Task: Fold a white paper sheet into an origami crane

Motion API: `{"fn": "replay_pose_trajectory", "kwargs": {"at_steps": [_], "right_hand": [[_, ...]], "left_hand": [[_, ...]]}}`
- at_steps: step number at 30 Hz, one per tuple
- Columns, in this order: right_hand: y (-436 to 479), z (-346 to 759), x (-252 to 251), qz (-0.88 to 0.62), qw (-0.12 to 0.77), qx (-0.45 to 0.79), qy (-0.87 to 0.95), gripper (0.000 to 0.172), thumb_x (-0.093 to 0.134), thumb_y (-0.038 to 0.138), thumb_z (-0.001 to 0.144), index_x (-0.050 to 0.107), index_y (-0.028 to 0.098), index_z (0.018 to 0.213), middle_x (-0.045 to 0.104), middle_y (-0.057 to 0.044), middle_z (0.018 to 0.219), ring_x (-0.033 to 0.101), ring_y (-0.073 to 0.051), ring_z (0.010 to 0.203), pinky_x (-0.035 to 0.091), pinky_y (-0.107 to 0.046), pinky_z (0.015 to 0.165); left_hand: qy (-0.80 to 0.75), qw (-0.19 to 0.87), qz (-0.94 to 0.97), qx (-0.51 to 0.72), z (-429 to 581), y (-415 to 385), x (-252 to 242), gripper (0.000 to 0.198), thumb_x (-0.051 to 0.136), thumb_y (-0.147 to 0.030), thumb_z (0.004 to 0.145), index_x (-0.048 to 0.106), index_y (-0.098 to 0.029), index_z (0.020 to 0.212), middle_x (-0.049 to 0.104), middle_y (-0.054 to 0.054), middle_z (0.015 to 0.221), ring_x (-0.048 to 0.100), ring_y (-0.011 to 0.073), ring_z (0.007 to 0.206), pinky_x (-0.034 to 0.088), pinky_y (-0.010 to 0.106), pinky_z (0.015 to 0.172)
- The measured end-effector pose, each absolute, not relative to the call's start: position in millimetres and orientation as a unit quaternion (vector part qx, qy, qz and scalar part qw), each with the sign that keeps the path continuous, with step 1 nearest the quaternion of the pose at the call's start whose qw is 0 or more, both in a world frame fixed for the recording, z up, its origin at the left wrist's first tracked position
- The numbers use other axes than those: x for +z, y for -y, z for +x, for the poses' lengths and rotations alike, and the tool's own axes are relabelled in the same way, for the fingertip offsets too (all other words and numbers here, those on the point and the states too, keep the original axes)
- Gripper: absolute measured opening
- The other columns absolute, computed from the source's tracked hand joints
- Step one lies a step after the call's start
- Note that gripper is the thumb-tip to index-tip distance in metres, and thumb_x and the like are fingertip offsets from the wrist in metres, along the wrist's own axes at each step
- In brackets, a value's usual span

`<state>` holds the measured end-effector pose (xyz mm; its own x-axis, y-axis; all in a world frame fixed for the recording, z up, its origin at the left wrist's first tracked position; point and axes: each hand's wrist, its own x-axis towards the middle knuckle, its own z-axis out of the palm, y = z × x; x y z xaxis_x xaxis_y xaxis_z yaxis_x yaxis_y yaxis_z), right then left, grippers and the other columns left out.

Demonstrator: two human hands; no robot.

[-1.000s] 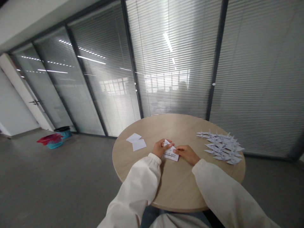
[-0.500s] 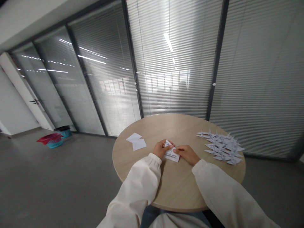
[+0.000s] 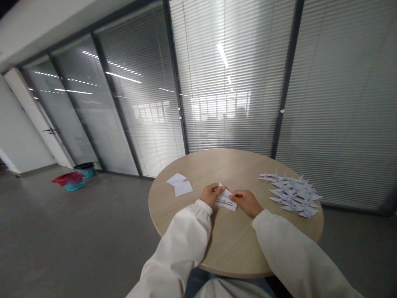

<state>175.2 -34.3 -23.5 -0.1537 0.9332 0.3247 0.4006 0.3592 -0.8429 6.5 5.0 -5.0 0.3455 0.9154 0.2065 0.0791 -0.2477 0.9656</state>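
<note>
A small white sheet of paper (image 3: 226, 200) with printed lines lies on the round wooden table (image 3: 235, 244) between my hands. My left hand (image 3: 211, 193) pinches its upper left part, fingers curled over a raised fold. My right hand (image 3: 246, 201) presses on the paper's right side with fingers closed on it. Both arms wear cream sleeves.
Two blank white paper squares (image 3: 180, 184) lie at the table's left. A heap of several folded paper cranes (image 3: 291, 191) sits at the right. Glass walls with blinds stand behind. On the floor at far left are a red and blue basket (image 3: 70, 181) and a dark bin (image 3: 85, 168).
My hands have drawn slightly closer together over the paper, folding its top corner down. The view has shifted a little to the left.
</note>
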Motion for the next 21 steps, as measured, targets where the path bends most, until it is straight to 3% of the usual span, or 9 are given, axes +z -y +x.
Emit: {"fn": "replay_pose_trajectory", "kwargs": {"at_steps": [6,13,17,21], "right_hand": [[38.6,171.4,-19.7,-0.457,0.449,0.339,0.689,0.035,0.055,0.046,0.075,0.066,0.013,0.078,0.069,-0.006,0.075,0.061,-0.017,0.067,0.046,-0.025,0.061],[37.5,171.9,-21.2,-0.455,0.463,0.324,0.688,0.038,0.052,0.049,0.077,0.065,0.014,0.076,0.067,-0.004,0.071,0.058,-0.015,0.063,0.043,-0.024,0.057],[36.5,172.2,-21.8,-0.458,0.468,0.315,0.687,0.036,0.053,0.048,0.077,0.065,0.014,0.074,0.065,-0.003,0.068,0.056,-0.014,0.061,0.042,-0.023,0.056],[36.9,172.2,-21.2,-0.456,0.470,0.314,0.687,0.036,0.053,0.048,0.076,0.064,0.014,0.071,0.063,-0.002,0.064,0.054,-0.013,0.058,0.040,-0.023,0.055]], "left_hand": [[-0.365,0.476,0.675,0.430,7.0,-0.3,-0.9,0.049,0.063,-0.058,0.060,0.063,-0.010,0.071,0.054,-0.001,0.050,0.043,0.0071,0.043,0.029,0.018,0.041],[-0.316,0.513,0.673,0.429,7.9,0.3,-2.8,0.045,0.068,-0.052,0.060,0.067,-0.010,0.076,0.063,0.004,0.061,0.052,0.0101,0.051,0.037,0.020,0.049],[-0.322,0.527,0.649,0.445,8.7,-1.8,-4.2,0.050,0.072,-0.050,0.055,0.069,-0.009,0.082,0.064,0.005,0.063,0.053,0.0109,0.051,0.037,0.021,0.048],[-0.343,0.527,0.626,0.461,9.6,-0.2,-1.2,0.051,0.074,-0.052,0.050,0.068,-0.008,0.076,0.063,0.004,0.058,0.051,0.0096,0.048,0.036,0.021,0.046]]}}
